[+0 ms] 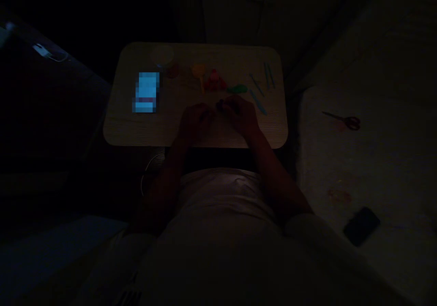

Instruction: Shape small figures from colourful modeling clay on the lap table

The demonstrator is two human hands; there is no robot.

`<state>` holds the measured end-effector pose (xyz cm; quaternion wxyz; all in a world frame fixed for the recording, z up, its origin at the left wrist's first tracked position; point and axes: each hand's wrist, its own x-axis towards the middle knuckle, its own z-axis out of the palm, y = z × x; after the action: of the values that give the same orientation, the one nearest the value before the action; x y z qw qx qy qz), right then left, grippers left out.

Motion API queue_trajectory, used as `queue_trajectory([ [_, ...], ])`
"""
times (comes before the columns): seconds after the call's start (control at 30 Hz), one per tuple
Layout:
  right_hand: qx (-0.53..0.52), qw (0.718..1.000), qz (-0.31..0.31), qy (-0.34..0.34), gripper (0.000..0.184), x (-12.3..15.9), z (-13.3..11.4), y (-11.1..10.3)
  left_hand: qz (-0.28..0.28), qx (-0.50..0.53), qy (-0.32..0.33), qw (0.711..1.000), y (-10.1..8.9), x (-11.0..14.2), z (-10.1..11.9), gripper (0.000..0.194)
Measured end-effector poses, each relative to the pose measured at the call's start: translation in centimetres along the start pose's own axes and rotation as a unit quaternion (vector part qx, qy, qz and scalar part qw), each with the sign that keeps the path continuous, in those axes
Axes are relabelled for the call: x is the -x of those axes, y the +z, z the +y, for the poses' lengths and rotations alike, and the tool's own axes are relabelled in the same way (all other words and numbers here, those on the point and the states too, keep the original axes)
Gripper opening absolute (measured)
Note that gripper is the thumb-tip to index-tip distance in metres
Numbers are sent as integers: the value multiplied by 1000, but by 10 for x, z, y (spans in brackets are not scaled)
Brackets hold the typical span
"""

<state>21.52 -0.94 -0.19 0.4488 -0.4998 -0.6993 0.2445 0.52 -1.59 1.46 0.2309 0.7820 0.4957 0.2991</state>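
The scene is very dark. Over the front of a small wooden table (143, 130), my right hand (244, 115) pinches a small dark lump (221, 104) at its fingertips. My left hand (195, 120) is beside it with curled fingers; what they hold, if anything, is lost in shadow. Just beyond my hands lie a red shaped piece (215, 80), a green curved piece (237, 89) and an orange piece with a narrow stem (198, 73). Closest to my right hand on its outer side is a light-blue, blade-like tool (258, 102).
Several thin blue sticks (269, 75) lie at the table's right. A lit phone-like screen (146, 92), blurred into blocks, is at the left, near a clear round container (163, 55). Scissors (344, 120) and a dark phone-shaped object (362, 226) rest on the pale surface at right.
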Motion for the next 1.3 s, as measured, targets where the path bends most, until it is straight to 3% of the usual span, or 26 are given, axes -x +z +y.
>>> queue_trajectory([
  [0.57, 13, 1000, 2, 4, 29, 0, 1, 1, 10, 5, 7, 1000, 1, 1, -1, 22],
  [1.03, 3, 1000, 5, 5, 49, 0, 4, 1, 8, -6, 10, 1000, 1, 1, 1, 18],
  [1.3, 4, 1000, -5, 0, 39, 0, 3, -2, 9, -2, 11, 1000, 3, 1, -2, 17],
])
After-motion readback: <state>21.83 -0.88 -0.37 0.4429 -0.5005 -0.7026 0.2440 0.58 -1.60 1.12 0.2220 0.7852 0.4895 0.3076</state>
